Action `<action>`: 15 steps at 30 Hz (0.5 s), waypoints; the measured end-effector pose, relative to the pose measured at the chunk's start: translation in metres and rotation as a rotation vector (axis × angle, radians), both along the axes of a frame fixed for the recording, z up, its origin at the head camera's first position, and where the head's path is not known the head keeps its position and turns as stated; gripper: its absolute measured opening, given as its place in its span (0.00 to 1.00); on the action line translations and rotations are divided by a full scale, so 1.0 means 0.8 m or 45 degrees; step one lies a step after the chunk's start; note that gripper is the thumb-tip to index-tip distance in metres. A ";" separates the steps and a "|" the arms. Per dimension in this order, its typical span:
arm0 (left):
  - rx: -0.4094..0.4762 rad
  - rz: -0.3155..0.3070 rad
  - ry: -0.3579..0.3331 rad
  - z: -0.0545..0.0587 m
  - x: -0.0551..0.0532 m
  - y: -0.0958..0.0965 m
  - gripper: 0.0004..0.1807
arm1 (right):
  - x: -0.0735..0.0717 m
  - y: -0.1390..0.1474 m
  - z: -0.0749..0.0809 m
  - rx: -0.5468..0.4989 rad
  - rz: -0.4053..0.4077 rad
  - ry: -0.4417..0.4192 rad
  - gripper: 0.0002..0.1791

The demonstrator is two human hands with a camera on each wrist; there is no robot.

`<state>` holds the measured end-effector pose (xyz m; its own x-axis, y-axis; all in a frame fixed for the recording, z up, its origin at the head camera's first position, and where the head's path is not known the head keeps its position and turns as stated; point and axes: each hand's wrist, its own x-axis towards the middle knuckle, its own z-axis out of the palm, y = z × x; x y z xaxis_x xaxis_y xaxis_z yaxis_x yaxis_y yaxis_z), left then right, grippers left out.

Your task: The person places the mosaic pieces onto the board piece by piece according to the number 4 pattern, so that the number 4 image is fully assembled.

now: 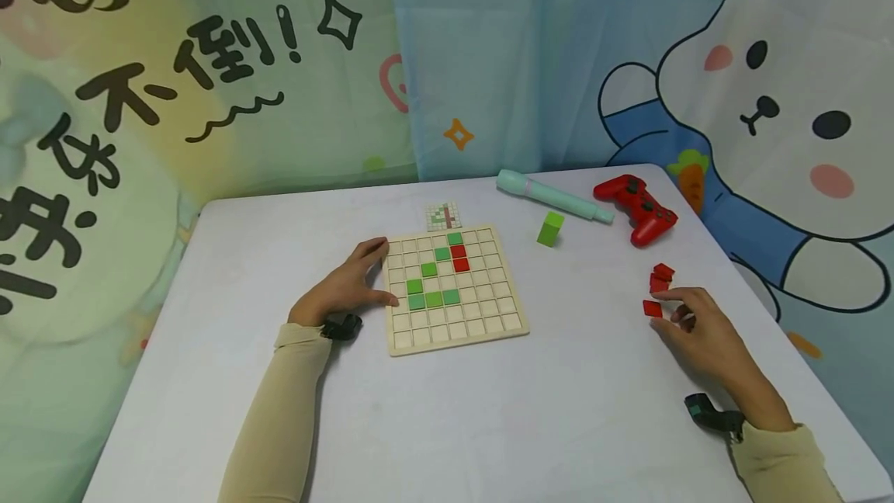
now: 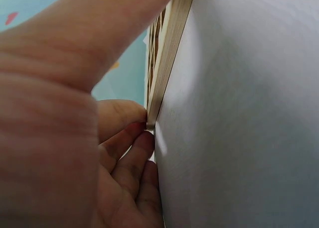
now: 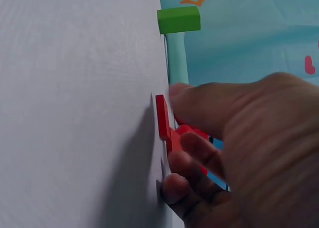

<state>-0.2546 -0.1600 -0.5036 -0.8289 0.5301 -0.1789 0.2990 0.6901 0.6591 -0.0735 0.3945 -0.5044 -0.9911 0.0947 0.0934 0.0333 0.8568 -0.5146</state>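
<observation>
Head view is showing a flat wooden board lying near the middle of the desk. It is looking nearly square, so no long way is standing out, and its far edge is slanting a little farther away on the right. Green tiles are making a bent line on it, and two red squares are lining up away from the person. Left hand is touching the board's left side, its thumb and fingers spreading wide. Right hand is bending its fingers beside a small red tile, which is lying near the desk's right side with one edge facing the person; I cannot tell if they are pinching it. More red pieces are sitting just behind. A green block, a mint stick pointing sideways and a red game controller are lying farther back, near the far edge. A picture curtain is hanging behind. Wide white desk is stretching between the board and the red tile.
</observation>
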 end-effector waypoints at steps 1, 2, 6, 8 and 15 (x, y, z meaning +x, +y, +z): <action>0.001 0.002 0.001 0.000 0.000 0.000 0.66 | 0.000 0.001 -0.001 0.003 0.003 -0.014 0.26; 0.000 0.001 0.003 0.000 0.000 -0.001 0.66 | 0.000 0.002 -0.001 0.005 0.006 -0.026 0.26; 0.002 -0.006 0.008 0.000 -0.002 -0.001 0.66 | -0.001 0.003 -0.003 0.036 0.009 -0.033 0.25; 0.003 -0.010 0.006 -0.001 -0.003 -0.001 0.67 | -0.001 0.004 -0.004 0.051 0.011 -0.029 0.24; 0.009 -0.009 0.000 -0.002 -0.003 -0.002 0.67 | -0.003 0.004 -0.005 0.057 0.028 -0.019 0.19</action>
<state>-0.2568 -0.1615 -0.5051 -0.8249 0.5373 -0.1755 0.3038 0.6833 0.6639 -0.0761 0.3973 -0.5081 -0.9942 0.0687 0.0823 0.0214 0.8794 -0.4755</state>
